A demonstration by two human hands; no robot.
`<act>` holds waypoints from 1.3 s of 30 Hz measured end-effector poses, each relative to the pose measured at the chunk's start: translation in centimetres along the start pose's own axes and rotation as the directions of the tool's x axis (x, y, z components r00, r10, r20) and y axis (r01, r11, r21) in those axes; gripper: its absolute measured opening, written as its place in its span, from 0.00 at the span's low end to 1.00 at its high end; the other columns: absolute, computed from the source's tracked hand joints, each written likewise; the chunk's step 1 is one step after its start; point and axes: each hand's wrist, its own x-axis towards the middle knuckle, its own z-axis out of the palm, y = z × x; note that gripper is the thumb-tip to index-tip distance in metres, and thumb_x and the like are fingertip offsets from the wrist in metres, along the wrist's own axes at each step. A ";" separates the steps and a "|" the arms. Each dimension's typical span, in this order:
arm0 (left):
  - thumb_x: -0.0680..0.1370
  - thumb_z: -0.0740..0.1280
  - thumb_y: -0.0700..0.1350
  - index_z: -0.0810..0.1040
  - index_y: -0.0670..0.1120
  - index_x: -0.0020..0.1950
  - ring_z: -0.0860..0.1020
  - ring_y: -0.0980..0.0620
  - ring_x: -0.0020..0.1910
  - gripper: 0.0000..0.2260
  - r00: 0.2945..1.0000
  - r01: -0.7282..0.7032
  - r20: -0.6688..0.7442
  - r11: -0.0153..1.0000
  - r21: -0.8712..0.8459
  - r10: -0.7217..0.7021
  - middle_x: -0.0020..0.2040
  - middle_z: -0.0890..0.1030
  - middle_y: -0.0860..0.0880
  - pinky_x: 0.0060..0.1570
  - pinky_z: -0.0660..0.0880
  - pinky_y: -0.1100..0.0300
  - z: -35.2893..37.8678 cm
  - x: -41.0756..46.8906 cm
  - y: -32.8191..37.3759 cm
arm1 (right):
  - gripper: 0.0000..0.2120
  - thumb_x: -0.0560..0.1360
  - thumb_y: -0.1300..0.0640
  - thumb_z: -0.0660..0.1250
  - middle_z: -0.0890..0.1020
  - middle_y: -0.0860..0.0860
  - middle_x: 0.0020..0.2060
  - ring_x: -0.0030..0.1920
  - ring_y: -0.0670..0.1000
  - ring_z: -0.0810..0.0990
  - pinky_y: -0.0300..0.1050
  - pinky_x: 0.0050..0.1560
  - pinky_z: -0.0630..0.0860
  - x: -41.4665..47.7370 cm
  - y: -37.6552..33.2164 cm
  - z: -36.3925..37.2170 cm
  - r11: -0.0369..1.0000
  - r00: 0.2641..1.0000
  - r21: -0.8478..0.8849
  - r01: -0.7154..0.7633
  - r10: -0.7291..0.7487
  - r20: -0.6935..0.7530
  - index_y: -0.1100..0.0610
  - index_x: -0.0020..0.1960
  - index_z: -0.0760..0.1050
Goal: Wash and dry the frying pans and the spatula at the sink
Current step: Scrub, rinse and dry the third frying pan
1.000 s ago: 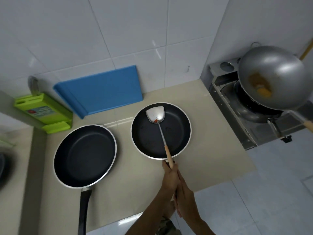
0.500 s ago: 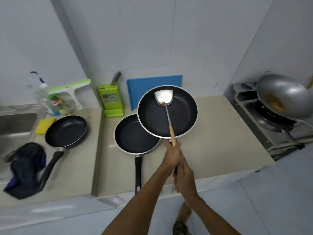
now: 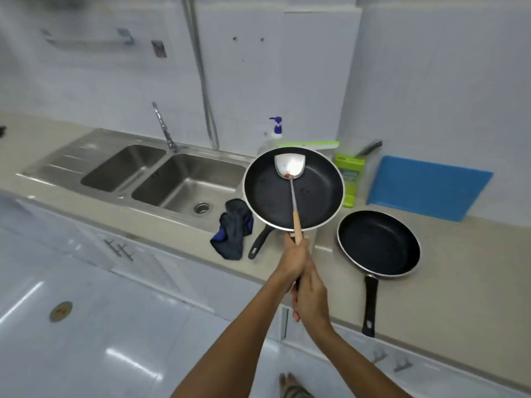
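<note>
The sink [image 3: 198,173] is sitting left of the fingers, its nearer basin looking open. The held frying pan [image 3: 270,196] is hovering just ahead of them, handle running back into both fists. The second frying pan [image 3: 376,242] is lying to their right. The dark cloth [image 3: 234,228] is crowding the basin's edge. The spatula [image 3: 292,201] is riding in the held one, long axis pointing back at the left hand [image 3: 296,259], which is gripping nearest the pan, right hand [image 3: 311,297] wrapping the handle behind. Guessing a leftward swing is coming.
</note>
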 end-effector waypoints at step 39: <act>0.85 0.61 0.46 0.69 0.43 0.66 0.75 0.53 0.43 0.11 0.947 0.308 0.067 0.947 0.092 -0.314 0.47 0.76 0.48 0.45 0.73 0.58 -54.3 38.8 -0.7 | 0.19 0.86 0.45 0.49 0.71 0.47 0.22 0.21 0.48 0.72 0.44 0.22 0.71 26.9 -2.9 60.4 0.958 0.962 -0.104 -0.268 0.261 -0.077 0.30 0.74 0.64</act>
